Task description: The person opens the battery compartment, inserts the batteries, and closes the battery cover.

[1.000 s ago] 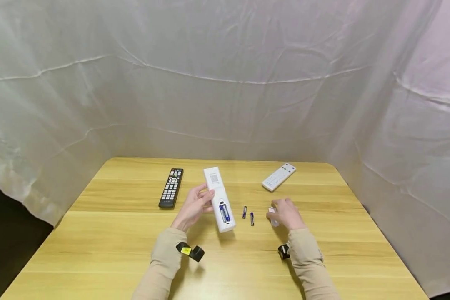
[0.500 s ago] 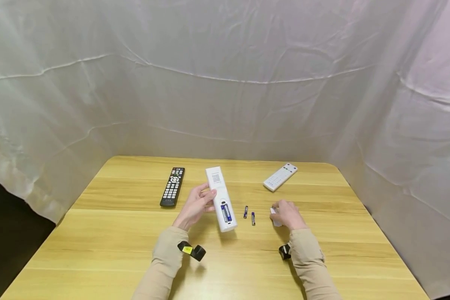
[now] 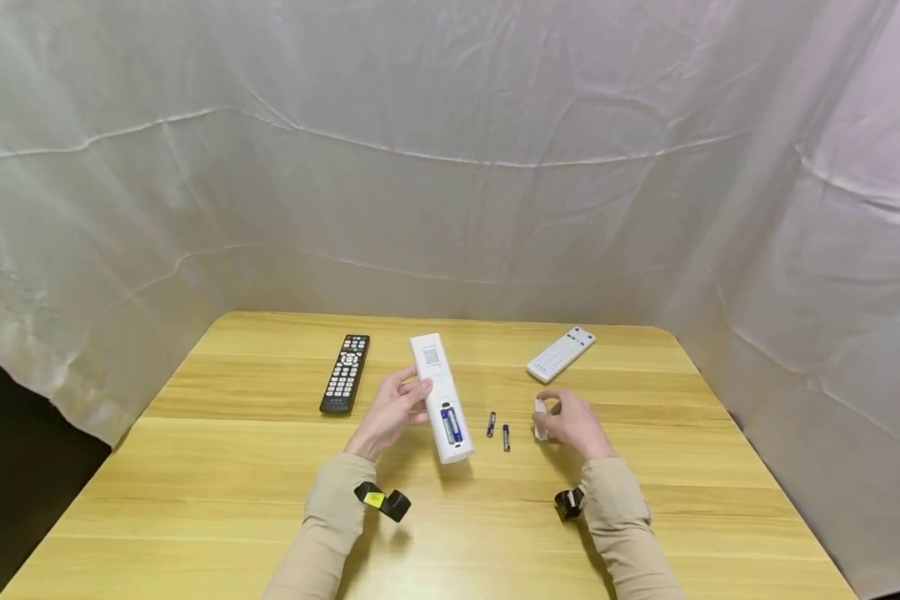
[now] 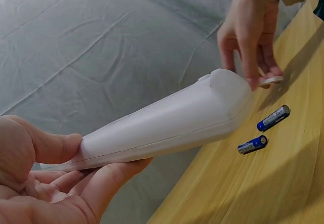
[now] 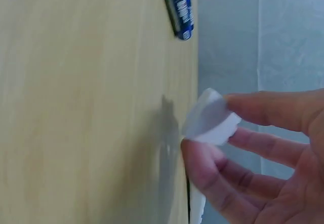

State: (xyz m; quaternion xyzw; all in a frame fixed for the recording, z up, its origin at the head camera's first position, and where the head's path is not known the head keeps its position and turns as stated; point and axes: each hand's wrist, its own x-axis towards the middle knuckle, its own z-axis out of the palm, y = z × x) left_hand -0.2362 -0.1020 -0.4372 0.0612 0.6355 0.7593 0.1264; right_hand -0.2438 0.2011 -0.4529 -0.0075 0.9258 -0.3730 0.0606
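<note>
My left hand [image 3: 390, 410] grips a white remote control [image 3: 437, 387] above the table, its back turned up. Two blue-and-silver batteries [image 3: 451, 424] sit in its uncovered battery compartment. In the left wrist view, thumb and fingers clasp the remote's body [image 4: 167, 120] from either side. My right hand [image 3: 576, 425] pinches a small white battery cover [image 5: 212, 118] between thumb and fingers, lifted off the tabletop. Between the hands, two loose batteries [image 3: 498, 430] lie on the wood; the left wrist view also shows these batteries [image 4: 263, 130] beyond the remote's end.
A black remote [image 3: 345, 374] lies at the back left of the wooden table [image 3: 450, 550]. Toward the back right rests another white remote [image 3: 561, 354], buttons up. A pale curtain [image 3: 450, 208] hangs behind and along the sides.
The right hand has picked the battery cover up from the table and tilted it, shifting slightly left. The left hand and its remote have stayed nearly still.
</note>
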